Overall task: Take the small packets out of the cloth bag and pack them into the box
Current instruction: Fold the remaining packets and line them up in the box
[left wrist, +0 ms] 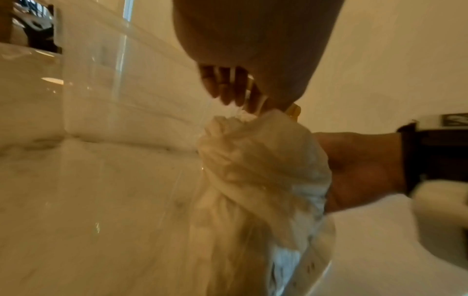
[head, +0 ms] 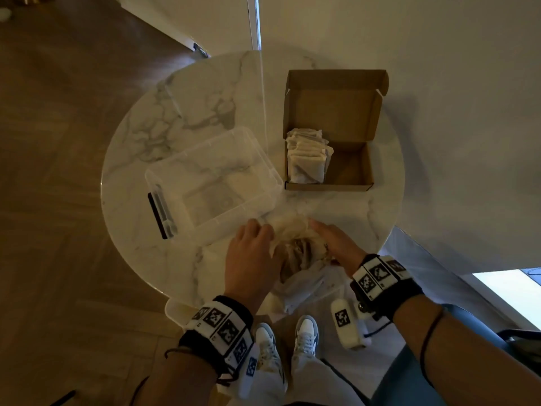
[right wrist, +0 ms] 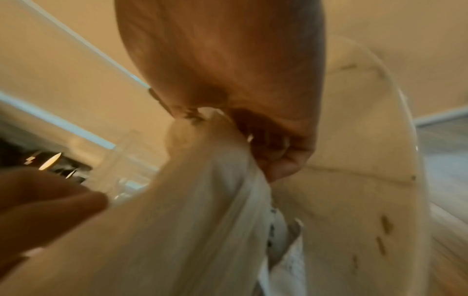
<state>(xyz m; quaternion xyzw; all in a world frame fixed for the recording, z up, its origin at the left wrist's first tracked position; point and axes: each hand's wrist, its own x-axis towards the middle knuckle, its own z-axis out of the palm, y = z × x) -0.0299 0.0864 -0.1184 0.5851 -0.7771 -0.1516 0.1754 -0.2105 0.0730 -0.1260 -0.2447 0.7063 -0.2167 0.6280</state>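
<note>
At table's [head: 131,159] near edge, left hand [head: 253,253] and right hand [head: 336,244] are each gripping the bag [head: 295,247], apparently spreading its mouth for access; packets [head: 307,155] are sitting stacked inside the box [head: 351,168].

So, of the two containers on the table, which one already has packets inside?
The brown cardboard box, with packets stacked in its left half; the clear plastic tub looks empty.
</note>
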